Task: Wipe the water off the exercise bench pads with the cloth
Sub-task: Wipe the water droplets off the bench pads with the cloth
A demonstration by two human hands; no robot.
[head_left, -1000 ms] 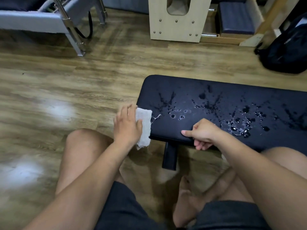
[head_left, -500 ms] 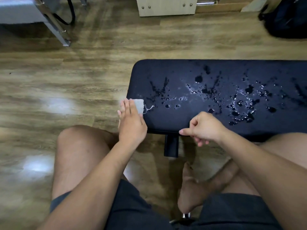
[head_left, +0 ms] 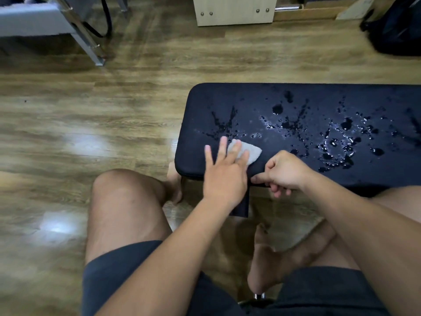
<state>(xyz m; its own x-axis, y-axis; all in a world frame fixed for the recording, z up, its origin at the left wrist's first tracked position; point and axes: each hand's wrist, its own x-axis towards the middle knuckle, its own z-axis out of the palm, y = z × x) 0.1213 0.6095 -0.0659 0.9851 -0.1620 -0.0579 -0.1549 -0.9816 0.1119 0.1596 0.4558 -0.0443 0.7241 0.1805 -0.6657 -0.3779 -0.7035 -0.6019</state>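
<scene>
The left hand (head_left: 224,176), fingers straight, presses the half-hidden cloth (head_left: 252,153) onto the bench pad (head_left: 227,103), which is cut off rightward. Just beside it, the right hand (head_left: 284,171) clasps the pad's near edge. The cloth has slid inward from the pad's end, toward the water (head_left: 337,142).

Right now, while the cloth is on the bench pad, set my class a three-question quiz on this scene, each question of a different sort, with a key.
1. True or false: the left hand presses the cloth onto the bench pad with straight fingers.
2. Most of the water drops lie: A) on the pad, to the right of the cloth; B) on the floor; C) on the person's knee.
3. Fill the gap: the right hand grips the pad's near ____.
Key: 1 true; 2 A; 3 edge.
</scene>
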